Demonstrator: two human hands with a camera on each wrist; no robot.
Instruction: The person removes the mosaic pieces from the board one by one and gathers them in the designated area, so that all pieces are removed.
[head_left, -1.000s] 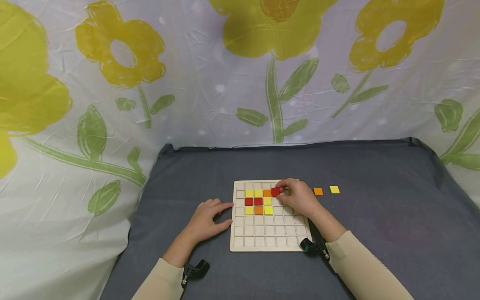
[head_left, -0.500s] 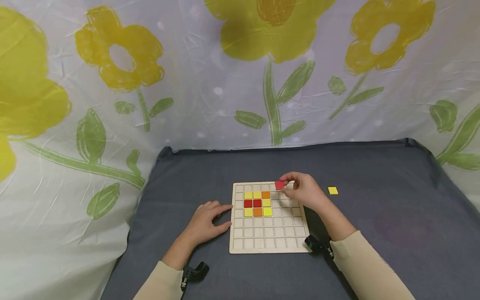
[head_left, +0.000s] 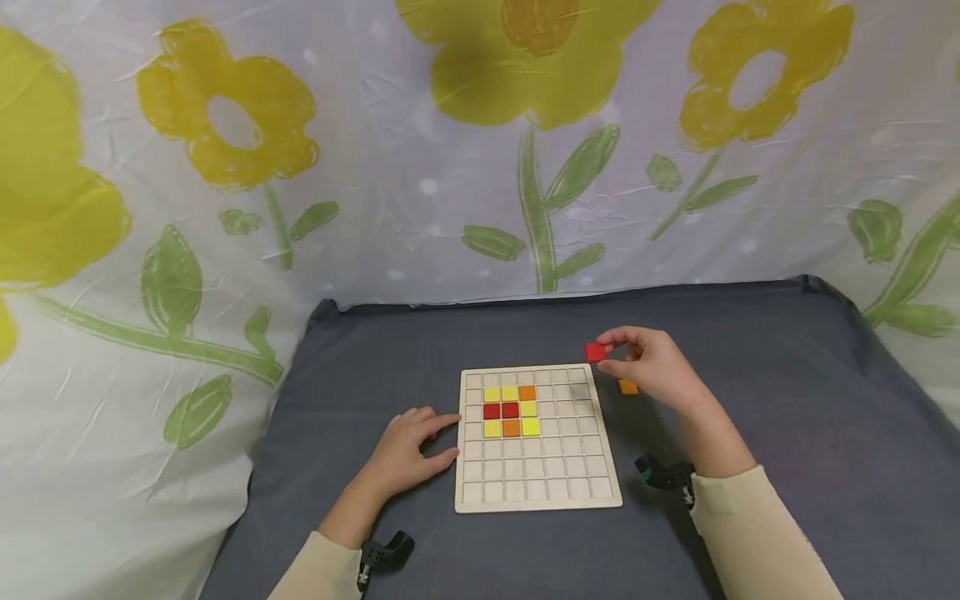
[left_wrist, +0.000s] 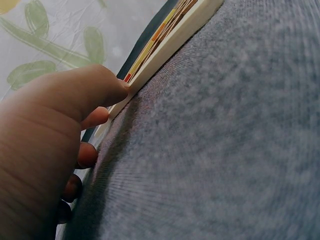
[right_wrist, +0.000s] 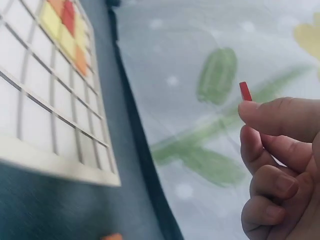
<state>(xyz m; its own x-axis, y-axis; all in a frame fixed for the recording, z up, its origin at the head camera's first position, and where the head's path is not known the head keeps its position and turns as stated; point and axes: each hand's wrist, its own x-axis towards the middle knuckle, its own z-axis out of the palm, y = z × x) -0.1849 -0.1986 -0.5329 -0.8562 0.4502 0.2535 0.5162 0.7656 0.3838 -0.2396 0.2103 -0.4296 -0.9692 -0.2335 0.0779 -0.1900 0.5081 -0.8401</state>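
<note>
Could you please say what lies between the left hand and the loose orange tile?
In the head view, the board, bearing nine coloured tiles, lies between the left hand and the loose orange tile.

Left sleeve (head_left: 321,573): long, of plain beige cloth, and it finishes in a straight cuff (head_left: 339,542) at the wrist.
Right sleeve (head_left: 757,537): the same beige cloth, rather smooth, as I see it from here.
Left hand (head_left: 405,450): bare from the wrist to the fingertips.
Right hand (head_left: 660,367): also bare; the nails (right_wrist: 286,184) look short to me.
Left wrist camera (head_left: 390,552): small and black, with a bent, rounded body; a little silvery part (head_left: 363,577) shows beside the cuff.
Right wrist camera (head_left: 663,474): black too, of similar shape, and I notice a small green patch (head_left: 644,473) at its end.
</note>
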